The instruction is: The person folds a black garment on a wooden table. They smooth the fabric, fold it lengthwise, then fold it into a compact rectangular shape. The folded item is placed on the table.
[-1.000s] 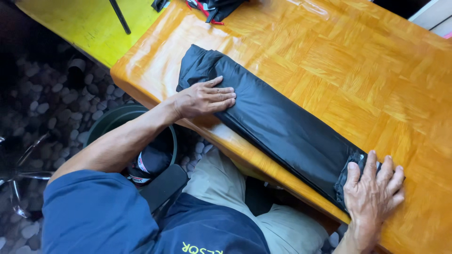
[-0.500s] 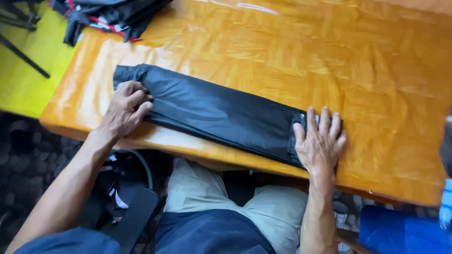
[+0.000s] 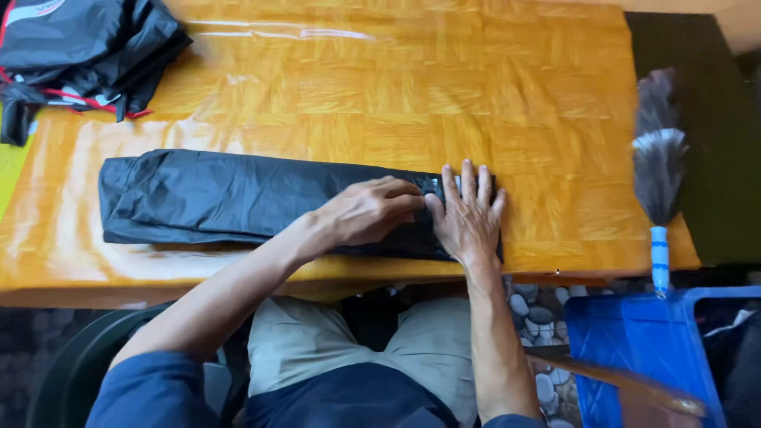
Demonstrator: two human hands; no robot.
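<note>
While both hands press one folded black garment, second heap apart

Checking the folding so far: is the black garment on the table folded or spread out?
Folded: the black garment lies as a long narrow strip with layered edges, both the left hand and right hand pressing its right end.

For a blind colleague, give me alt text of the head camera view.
Both hands, left hand and right hand, press flat on the right end of a long folded black garment on a glossy wooden table. A feather duster lies at right.
</note>
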